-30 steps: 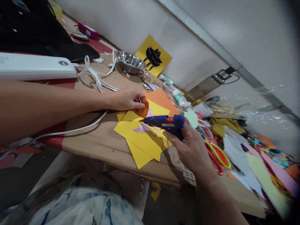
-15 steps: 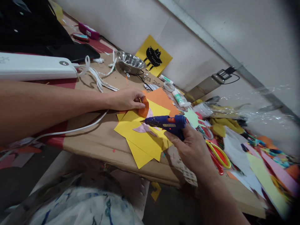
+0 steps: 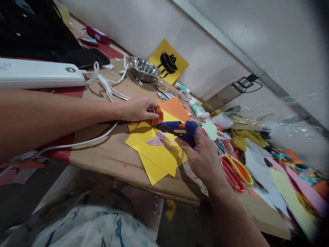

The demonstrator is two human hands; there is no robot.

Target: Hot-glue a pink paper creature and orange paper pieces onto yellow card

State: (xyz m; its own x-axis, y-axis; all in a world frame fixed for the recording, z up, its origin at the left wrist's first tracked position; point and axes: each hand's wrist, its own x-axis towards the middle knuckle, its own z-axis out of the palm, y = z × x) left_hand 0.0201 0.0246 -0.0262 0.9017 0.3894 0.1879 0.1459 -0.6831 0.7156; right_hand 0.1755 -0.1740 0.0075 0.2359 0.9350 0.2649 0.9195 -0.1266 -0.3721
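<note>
Pinched in my left hand [image 3: 145, 109] is a small orange paper piece [image 3: 158, 116], raised over the far part of the yellow sheets. My right hand [image 3: 199, 154] is wrapped round a blue glue gun [image 3: 180, 129], whose tip is beside the orange piece; whether they touch cannot be made out. Under the gun, a pink paper cutout [image 3: 159, 139] lies on stacked yellow sheets [image 3: 154, 159]. An orange sheet [image 3: 176, 108] sticks out behind them.
A metal bowl [image 3: 143, 68], glue sticks [image 3: 195, 108] and a bottle [image 3: 226, 93] stand or lie at the back. Scissors [image 3: 239, 170] and paper scraps lie at right. A white power strip [image 3: 38, 74] and cables are at left.
My right hand and the glue gun have moved left and slightly up, bringing the tip close to the orange piece. My left hand has hardly moved.
</note>
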